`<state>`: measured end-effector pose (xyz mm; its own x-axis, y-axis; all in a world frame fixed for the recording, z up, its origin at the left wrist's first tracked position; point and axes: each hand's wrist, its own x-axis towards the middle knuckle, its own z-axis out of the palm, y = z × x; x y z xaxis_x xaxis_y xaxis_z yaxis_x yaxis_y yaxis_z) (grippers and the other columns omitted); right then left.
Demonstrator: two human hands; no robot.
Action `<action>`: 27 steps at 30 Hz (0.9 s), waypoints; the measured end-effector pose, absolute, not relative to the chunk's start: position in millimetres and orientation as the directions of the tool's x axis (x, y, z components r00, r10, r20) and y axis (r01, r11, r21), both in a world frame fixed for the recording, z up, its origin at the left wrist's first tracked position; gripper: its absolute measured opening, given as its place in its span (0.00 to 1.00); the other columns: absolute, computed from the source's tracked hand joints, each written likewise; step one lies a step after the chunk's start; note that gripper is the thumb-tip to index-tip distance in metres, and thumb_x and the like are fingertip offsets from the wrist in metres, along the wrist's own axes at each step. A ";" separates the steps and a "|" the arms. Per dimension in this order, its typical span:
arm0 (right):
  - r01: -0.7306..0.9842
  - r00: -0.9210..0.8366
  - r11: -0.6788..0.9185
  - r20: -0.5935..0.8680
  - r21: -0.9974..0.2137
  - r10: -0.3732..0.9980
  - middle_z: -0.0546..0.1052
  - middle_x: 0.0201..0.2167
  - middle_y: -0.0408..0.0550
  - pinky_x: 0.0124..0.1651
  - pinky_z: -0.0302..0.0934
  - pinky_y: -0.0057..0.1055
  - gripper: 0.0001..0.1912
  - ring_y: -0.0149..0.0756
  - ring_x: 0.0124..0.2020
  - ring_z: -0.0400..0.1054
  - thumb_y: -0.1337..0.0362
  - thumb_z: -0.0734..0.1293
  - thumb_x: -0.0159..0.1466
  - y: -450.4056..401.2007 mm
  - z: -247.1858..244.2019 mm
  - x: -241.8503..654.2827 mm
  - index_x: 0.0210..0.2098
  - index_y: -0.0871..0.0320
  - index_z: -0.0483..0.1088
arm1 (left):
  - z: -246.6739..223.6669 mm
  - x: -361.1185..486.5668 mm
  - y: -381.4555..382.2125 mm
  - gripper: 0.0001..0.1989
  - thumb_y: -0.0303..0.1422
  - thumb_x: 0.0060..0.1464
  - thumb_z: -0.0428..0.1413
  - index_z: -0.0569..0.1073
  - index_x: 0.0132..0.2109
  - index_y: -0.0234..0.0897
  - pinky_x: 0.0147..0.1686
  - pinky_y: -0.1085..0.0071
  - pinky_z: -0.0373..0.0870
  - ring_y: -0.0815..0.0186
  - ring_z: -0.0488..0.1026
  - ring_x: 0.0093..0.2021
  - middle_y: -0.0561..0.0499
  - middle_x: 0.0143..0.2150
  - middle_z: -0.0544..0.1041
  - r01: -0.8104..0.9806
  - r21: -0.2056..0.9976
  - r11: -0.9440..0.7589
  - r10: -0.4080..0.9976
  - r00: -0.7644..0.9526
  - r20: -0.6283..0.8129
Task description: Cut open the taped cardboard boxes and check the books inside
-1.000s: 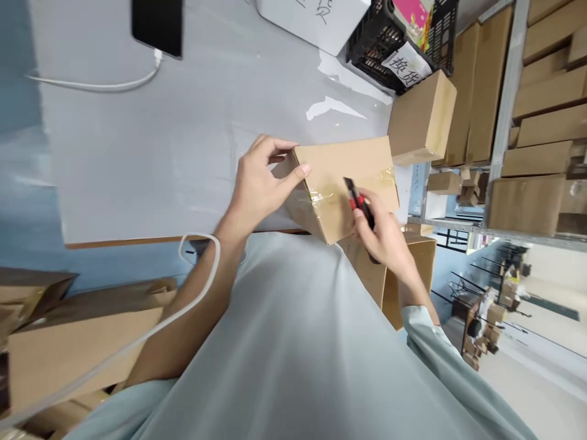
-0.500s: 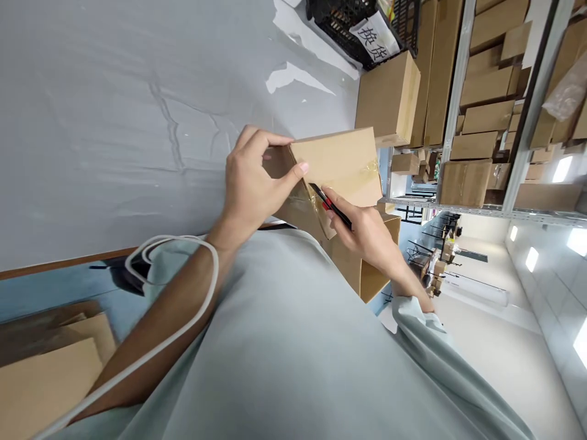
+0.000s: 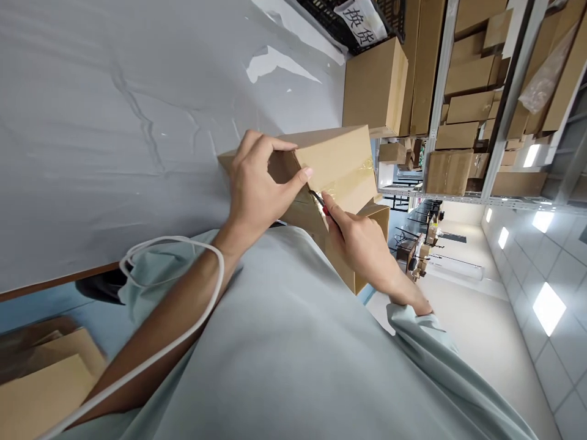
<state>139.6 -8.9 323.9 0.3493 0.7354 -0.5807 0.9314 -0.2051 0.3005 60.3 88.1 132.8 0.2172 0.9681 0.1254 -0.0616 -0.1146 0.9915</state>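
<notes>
A cardboard box (image 3: 339, 160) with clear tape along one edge is in front of my body, by the edge of the grey-covered table. My left hand (image 3: 263, 183) grips the box's near corner, thumb on one face and fingers over the top edge. In my right hand (image 3: 362, 244) is a black and red box cutter (image 3: 320, 200), its handle mostly hidden by my fingers. The blade tip touches the taped edge of the box, just below my left thumb.
Another closed carton (image 3: 371, 91) stands beyond the box, beside a black crate (image 3: 362, 24) with a paper label. Metal shelving (image 3: 438, 79) stacked with cartons rises on the right. A white cable (image 3: 213, 287) loops over my left forearm. Cardboard (image 3: 50, 379) lies low at left.
The box cutter's blade has come down to the taped edge, where it was lying over the box face. The box has tilted slightly in my left hand. The whole view has shifted a little.
</notes>
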 end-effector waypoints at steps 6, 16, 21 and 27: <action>0.863 0.454 -0.130 -0.638 0.488 0.621 0.88 0.52 0.58 0.50 0.74 0.37 0.37 0.47 0.47 0.85 0.71 0.54 0.83 9.5 329.0 114.3 0.88 0.53 0.47 | 133.8 62.7 82.8 0.16 0.36 0.63 0.70 0.77 0.55 0.48 0.67 0.48 0.76 0.46 0.77 0.63 0.45 0.58 0.79 -0.106 0.992 -0.075 0.969 0.226 0.098; 0.868 0.454 -0.097 -0.697 0.487 0.555 0.88 0.49 0.57 0.47 0.72 0.35 0.32 0.49 0.48 0.86 0.67 0.51 0.85 -1.1 334.7 124.9 0.86 0.53 0.53 | 140.4 64.4 76.6 0.15 0.38 0.63 0.69 0.78 0.55 0.47 0.67 0.48 0.77 0.46 0.79 0.62 0.44 0.57 0.81 -0.056 0.993 -0.102 0.971 0.210 0.112; 0.889 0.425 -0.104 -0.719 0.446 0.550 0.88 0.48 0.60 0.47 0.73 0.37 0.32 0.51 0.48 0.86 0.71 0.51 0.84 -4.2 335.5 133.8 0.84 0.57 0.55 | 141.5 67.5 73.1 0.15 0.37 0.64 0.68 0.79 0.56 0.46 0.66 0.49 0.77 0.46 0.79 0.61 0.44 0.56 0.81 -0.007 0.995 -0.100 0.973 0.208 0.100; 0.938 0.329 -0.052 -0.834 0.342 0.444 0.88 0.45 0.63 0.48 0.74 0.38 0.39 0.50 0.49 0.86 0.79 0.55 0.77 -17.5 332.3 151.2 0.86 0.62 0.52 | 141.1 67.1 73.8 0.16 0.40 0.64 0.69 0.79 0.57 0.47 0.64 0.50 0.79 0.48 0.79 0.61 0.44 0.56 0.80 0.047 0.993 -0.105 0.982 0.164 0.096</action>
<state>151.2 -17.5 332.3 0.3291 0.4436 -0.8336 0.9381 -0.0525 0.3425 67.1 73.8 141.1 0.1642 0.9818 0.0957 0.0474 -0.1048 0.9934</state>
